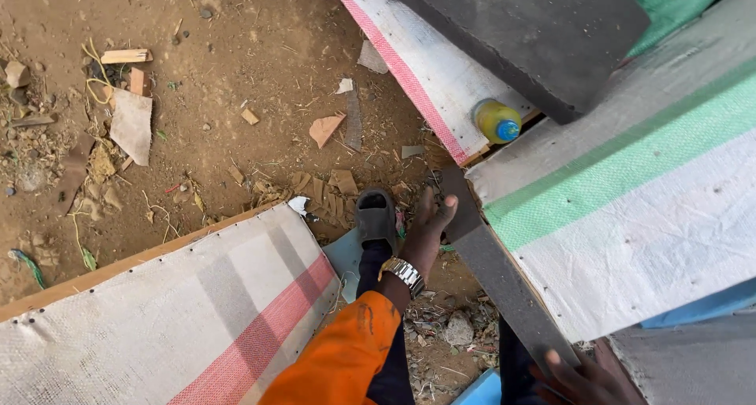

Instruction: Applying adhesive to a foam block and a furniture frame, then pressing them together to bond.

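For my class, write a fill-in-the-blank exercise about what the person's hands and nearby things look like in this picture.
1. The left hand rests on the upper end of a long ____ strip.
2. The left wrist wears a silver ____.
3. The yellow bottle has a ____ cap.
4. The left sleeve is ____.

Missing words: grey; watch; blue; orange

Matt grey foam strip (496, 275), woven sacking cover (630, 216)

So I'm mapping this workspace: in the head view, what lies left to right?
Wood scraps → red-striped panel → dark sandal → left hand → yellow bottle → green-striped panel.
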